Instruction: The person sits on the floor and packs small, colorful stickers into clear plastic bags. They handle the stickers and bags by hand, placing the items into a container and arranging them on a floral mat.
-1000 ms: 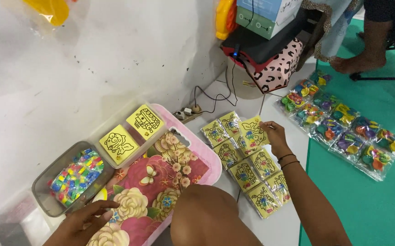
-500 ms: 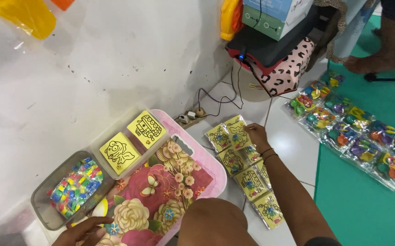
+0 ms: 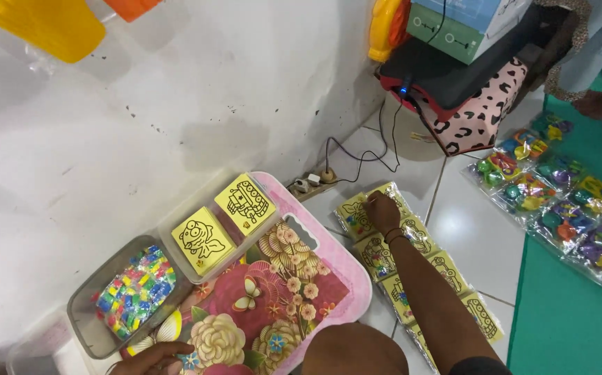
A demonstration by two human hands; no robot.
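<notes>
At far end of packet row [image 3: 412, 267] on floor tiles [image 3: 467, 229] — right hand [image 3: 383, 210] reached further up, fingers curled onto top packet; left hand [image 3: 151, 359] at tray's [image 3: 356, 278] near edge, fingers cannot tell.

The right hand [image 3: 383, 210] reaches out and presses flat on a row of yellow picture packs [image 3: 412, 264] lying on the white floor tiles [image 3: 478, 232]. Just beyond the fingers lies a power strip [image 3: 309, 183] with black cords. The left hand [image 3: 154, 359] rests on the near edge of a pink flowery tray [image 3: 273, 292]. Just past that hand sit a grey tub of colourful bits [image 3: 131, 295] and a clear tub with two yellow drawing cards [image 3: 221, 222]. Far off to the right of the right hand, bags of bright toys [image 3: 557, 201] lie by a green mat [image 3: 571, 319].
</notes>
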